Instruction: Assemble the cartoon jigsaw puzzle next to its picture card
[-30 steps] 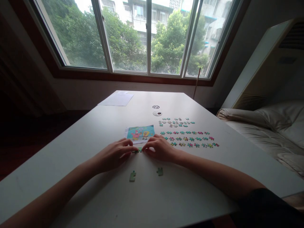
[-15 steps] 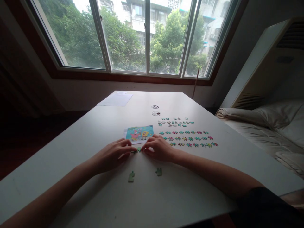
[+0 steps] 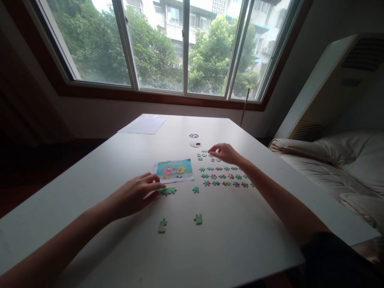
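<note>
My left hand [image 3: 144, 191] rests on the table with curled fingers, its index fingertip holding down the left end of a short strip of joined green jigsaw pieces [image 3: 169, 191]. My right hand [image 3: 225, 153] reaches over the upper rows of loose jigsaw pieces [image 3: 200, 159], fingertips pinched at a small piece [image 3: 209, 152] that they partly cover. A single teal piece [image 3: 196, 189] lies apart, to the right of the strip. Nearer to me lie two dull green pieces, one on the left [image 3: 162, 226] and one on the right [image 3: 198, 219]. Behind the strip is a cartoon picture sheet [image 3: 175, 170].
Lower rows of colourful jigsaw pieces [image 3: 222, 176] lie under and beside my right forearm. Two round inserts [image 3: 196, 144] sit in the white table [image 3: 126, 248] farther back. White paper [image 3: 142, 125] lies at the far left. A pale sofa [image 3: 318, 168] stands on the right.
My right hand has left the green strip and moved up and right to the upper rows, uncovering the lone teal piece. My left hand stays at the strip. The view has shifted slightly.
</note>
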`<state>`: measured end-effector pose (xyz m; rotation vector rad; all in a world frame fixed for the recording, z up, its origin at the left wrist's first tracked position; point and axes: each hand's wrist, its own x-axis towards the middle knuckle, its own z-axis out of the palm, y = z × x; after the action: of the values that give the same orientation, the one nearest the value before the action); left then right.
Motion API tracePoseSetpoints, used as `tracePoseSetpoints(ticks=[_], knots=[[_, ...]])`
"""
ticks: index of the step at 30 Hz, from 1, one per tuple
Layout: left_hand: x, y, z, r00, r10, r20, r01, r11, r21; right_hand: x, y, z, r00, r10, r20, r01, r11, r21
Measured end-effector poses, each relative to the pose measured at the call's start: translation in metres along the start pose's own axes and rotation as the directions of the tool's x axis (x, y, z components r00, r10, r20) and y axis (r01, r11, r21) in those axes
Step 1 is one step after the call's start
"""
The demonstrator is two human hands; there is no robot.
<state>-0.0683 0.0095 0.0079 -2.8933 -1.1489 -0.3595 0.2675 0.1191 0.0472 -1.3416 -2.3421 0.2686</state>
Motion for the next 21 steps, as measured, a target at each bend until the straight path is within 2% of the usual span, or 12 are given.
tracePoseSetpoints(ticks=[5,9,13,21], knots=[[-0.002,-0.001,-0.001,1.000,-0.002,-0.003,0.002,1.000,0.006,-0.005,0.076,-0.027,0.974,0.218,-0.063,-0.225,0.962,-0.152],[-0.002,-0.002,0.000,1.000,0.001,-0.001,-0.001,1.000,0.012,-0.015,0.114,-0.027,0.950,0.313,-0.008,-0.306,0.923,-0.234],[-0.002,-0.001,0.000,1.000,0.005,-0.006,-0.005,1.000,0.016,-0.017,0.129,-0.018,0.941,0.336,0.042,-0.312,0.909,-0.275],[-0.003,-0.001,0.000,0.998,0.017,-0.055,-0.018,1.000,-0.022,-0.014,0.140,-0.010,0.935,0.349,0.058,-0.314,0.894,-0.319]])
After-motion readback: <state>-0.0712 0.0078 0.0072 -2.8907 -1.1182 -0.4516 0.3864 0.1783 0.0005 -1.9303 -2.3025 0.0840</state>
